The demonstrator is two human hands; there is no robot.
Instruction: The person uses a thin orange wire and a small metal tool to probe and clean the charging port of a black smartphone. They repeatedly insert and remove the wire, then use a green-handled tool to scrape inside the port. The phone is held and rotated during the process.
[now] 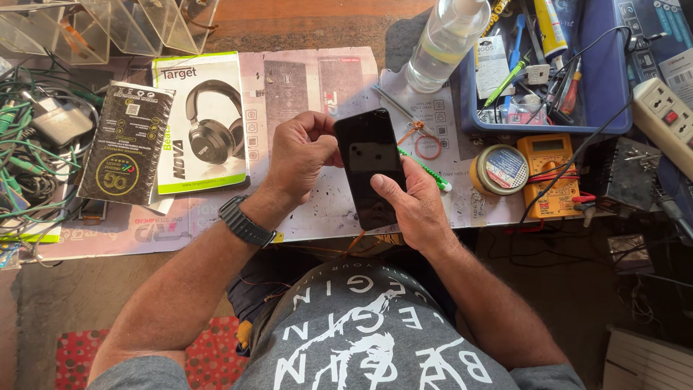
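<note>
Both hands on a black phone (369,167) at the desk's (303,29) near edge.
Head view: right hand (411,206) cradles it, thumb on the screen; left hand (299,155), fingers curled, pinches its left edge beside the headphone box (202,123).

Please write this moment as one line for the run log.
left hand: grip on phone's left edge | right hand: holds phone, thumb on dark screen | nearby: clear bottle, yellow multimeter

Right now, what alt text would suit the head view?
Both hands hold a black smartphone, dark screen up: left hand at its edge, right hand thumb on the glass. A headphone box and yellow multimeter flank them.
</note>
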